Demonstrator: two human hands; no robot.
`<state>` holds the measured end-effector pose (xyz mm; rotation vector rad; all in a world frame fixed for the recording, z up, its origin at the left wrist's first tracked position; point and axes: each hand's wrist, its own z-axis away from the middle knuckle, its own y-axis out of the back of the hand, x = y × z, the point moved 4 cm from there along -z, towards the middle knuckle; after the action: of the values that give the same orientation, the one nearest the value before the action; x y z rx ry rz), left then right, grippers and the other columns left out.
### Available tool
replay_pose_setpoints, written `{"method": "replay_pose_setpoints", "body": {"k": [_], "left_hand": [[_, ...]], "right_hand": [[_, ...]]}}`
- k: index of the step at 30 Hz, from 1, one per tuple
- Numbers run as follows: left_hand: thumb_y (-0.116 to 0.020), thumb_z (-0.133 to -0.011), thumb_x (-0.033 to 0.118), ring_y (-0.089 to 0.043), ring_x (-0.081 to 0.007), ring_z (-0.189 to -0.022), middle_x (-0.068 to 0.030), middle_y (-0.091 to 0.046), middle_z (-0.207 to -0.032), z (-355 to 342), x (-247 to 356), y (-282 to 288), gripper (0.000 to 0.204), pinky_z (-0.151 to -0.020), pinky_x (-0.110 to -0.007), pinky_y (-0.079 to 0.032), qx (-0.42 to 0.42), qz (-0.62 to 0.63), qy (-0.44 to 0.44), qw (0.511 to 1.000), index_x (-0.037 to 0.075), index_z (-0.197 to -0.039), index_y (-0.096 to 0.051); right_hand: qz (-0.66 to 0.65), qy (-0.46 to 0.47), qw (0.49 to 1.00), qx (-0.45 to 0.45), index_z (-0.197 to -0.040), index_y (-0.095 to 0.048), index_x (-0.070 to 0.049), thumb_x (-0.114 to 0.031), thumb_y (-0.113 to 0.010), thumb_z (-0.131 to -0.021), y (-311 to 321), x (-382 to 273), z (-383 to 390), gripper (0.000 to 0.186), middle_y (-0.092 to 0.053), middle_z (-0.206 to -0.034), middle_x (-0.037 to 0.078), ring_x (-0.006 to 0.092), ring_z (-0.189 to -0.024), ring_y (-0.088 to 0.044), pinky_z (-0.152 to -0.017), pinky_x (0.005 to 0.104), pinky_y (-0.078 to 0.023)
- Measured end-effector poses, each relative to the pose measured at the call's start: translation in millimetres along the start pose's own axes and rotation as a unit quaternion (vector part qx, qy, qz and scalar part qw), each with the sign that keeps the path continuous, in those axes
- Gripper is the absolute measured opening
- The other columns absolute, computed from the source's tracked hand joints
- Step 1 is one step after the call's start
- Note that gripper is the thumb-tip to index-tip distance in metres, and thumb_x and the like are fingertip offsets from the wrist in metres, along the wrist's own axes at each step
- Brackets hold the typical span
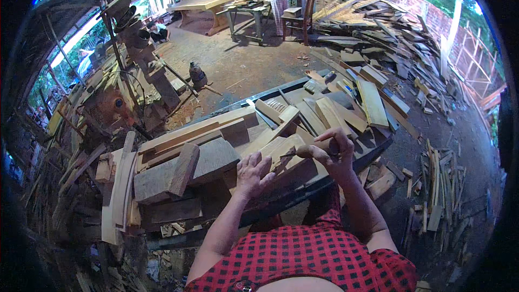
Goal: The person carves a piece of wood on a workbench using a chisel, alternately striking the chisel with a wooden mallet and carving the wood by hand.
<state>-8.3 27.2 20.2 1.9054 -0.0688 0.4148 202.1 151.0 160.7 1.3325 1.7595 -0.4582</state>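
Note:
My left hand (252,177) lies with fingers spread on the wood at the near side of the bench. Just right of its fingertips is a pale, shaped wood piece (281,147). In my right hand (336,154) is a chisel-like tool with a thick brown wooden handle (306,152). Its thin metal end points left, over or against the pale piece; contact cannot be made out. Left of my left hand rest a thick grey-brown block (215,161) and a shorter board (184,169) tilted against it.
Loose boards (373,103) crowd the bench's right end, and curved strips (123,194) lean at its left end. Scrap wood (432,189) litters the floor to the right. Farther off are a lumber pile (373,32), a large table (203,1), a chair (308,13) and a standing person (277,0).

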Motion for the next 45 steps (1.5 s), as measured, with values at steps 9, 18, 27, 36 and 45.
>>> {"method": "replay_pose_setpoints", "body": {"k": [9,18,27,36,45], "left_hand": [[-0.061,-0.079,0.049,-0.037,-0.0348,-0.126,-0.0152,-0.042,-0.136,0,0,-1,0.056,-0.103,-0.046,-0.027,-0.001,-0.010,0.001,1.000,0.021,-0.127,-0.055],[-0.062,-0.079,0.049,-0.038,-0.0352,-0.125,-0.0147,-0.042,-0.135,-1,-4,-3,0.053,-0.103,-0.047,-0.028,-0.001,0.000,-0.005,1.000,0.023,-0.125,-0.057],[-0.063,-0.078,0.048,-0.036,-0.0365,-0.127,-0.0161,-0.040,-0.137,-2,-3,-2,0.053,-0.106,-0.048,-0.026,-0.023,0.021,-0.001,1.000,0.023,-0.125,-0.057],[-0.062,-0.079,0.047,-0.036,-0.0359,-0.127,-0.0148,-0.042,-0.137,-1,-3,-2,0.051,-0.105,-0.048,-0.026,-0.015,0.026,-0.006,1.000,0.022,-0.124,-0.058],[-0.059,-0.080,0.049,-0.037,-0.0355,-0.126,-0.0127,-0.043,-0.136,-2,-2,0,0.050,-0.102,-0.048,-0.029,-0.001,0.018,-0.028,0.999,0.021,-0.122,-0.059]], "right_hand": [[-0.001,0.035,0.999,-0.004,-0.085,-0.058,-0.006,-0.013,-0.077,-0.071,-4,-1,4,0.025,-0.048,-0.060,-0.006,0.0008,-0.052,-0.039,-0.048,0.0191,-0.030],[0.002,0.050,0.998,-0.024,-0.085,-0.057,-0.006,-0.013,-0.076,-0.071,-3,-14,-1,0.025,-0.046,-0.061,-0.008,-0.0011,-0.052,-0.035,-0.047,0.0188,-0.027],[-0.016,-0.071,0.989,-0.130,-0.087,-0.057,-0.005,-0.019,-0.076,-0.071,-12,-10,-28,0.028,-0.054,-0.066,0.000,0.0051,-0.062,-0.048,-0.055,0.0251,-0.042],[-0.114,-0.043,0.968,-0.219,-0.088,-0.046,-0.001,-0.002,-0.065,-0.080,-60,-2,-75,0.021,-0.059,-0.061,0.005,0.0140,-0.056,-0.064,-0.050,0.0257,-0.051],[-0.066,-0.055,0.976,-0.199,-0.079,-0.050,-0.005,-0.022,-0.076,-0.068,-77,6,-94,0.033,-0.051,-0.061,0.001,0.0092,-0.059,-0.049,-0.055,0.0276,-0.042]]}}
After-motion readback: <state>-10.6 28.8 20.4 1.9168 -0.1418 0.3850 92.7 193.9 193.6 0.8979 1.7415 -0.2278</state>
